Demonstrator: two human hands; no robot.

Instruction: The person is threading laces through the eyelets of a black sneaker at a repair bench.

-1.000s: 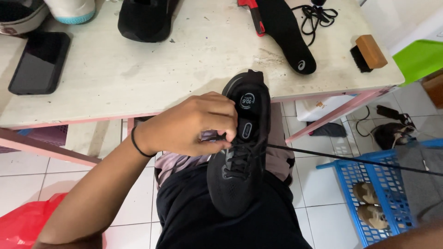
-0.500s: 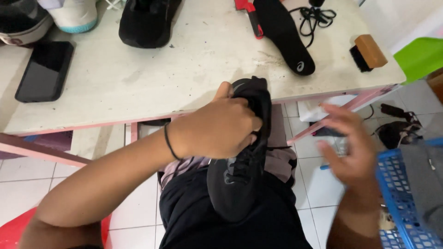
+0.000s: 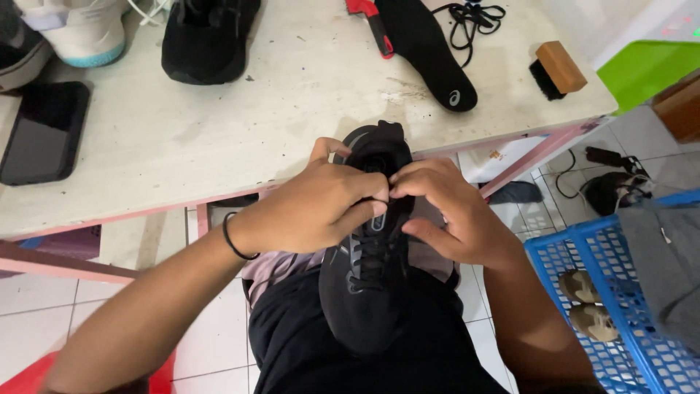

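I had the black shoe (image 3: 372,270) propped on my lap, toe toward me, so its laces faced up. My left hand (image 3: 313,208) and right hand (image 3: 456,215) were both pinched shut on the laces near the tongue, at twelve o'clock, just below the table (image 3: 219,138) edge.

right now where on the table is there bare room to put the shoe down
The widest bare patch of the worn white table lies between the flat black phone and the black insole. The far edge is crowded with shoes; both hands fill the near edge.

Left hand (image 3: 321,208), right hand (image 3: 448,211): fingertips pinched together.
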